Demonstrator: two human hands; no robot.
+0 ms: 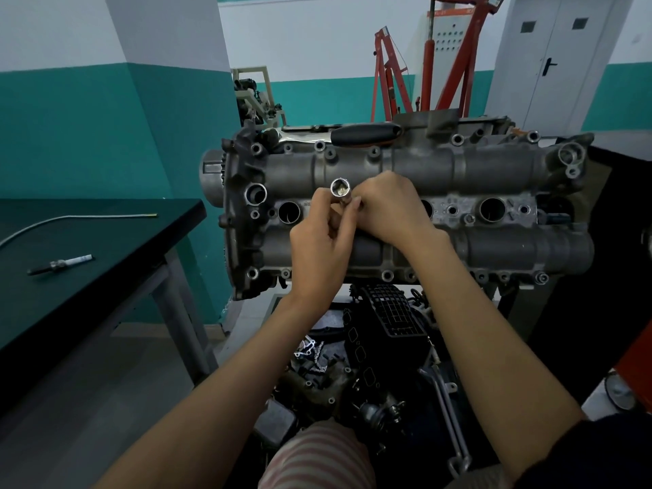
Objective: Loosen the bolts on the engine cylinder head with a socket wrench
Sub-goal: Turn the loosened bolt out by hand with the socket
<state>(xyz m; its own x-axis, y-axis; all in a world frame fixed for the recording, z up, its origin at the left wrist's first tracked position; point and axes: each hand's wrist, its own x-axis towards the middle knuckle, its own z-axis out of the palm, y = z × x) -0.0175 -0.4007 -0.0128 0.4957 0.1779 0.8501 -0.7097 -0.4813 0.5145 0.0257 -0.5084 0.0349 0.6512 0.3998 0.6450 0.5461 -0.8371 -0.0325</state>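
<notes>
A: How many hands, and what are they doing?

B: Two. The left hand has its fingers curled round a socket, open end up toward the camera. The right hand is curled too, its fingertips meeting the left at the socket's lower part; what exactly they pinch is hidden.

A: Where is all that?

B: Over the middle of the cylinder head, above the central row of round wells. I can count three wells in full and part of a fourth behind the right hand.

A: And the wrench?

B: One ratchet, black grip with an orange edge, lying on the far edge of the head, no hand on it.

A: Bolts?

B: Many small ones along both long edges; too many and too small to count surely.

A: Anything to the side?

B: One dark green bench on the left. On it lies one spark plug and, further back, one long thin bent rod.

A: The room?

B: Walls teal below and white above, a grey floor. Two red hoist frames stand behind the engine, with a grey double door to the right. Below the head sits a heap of dark engine parts
</notes>
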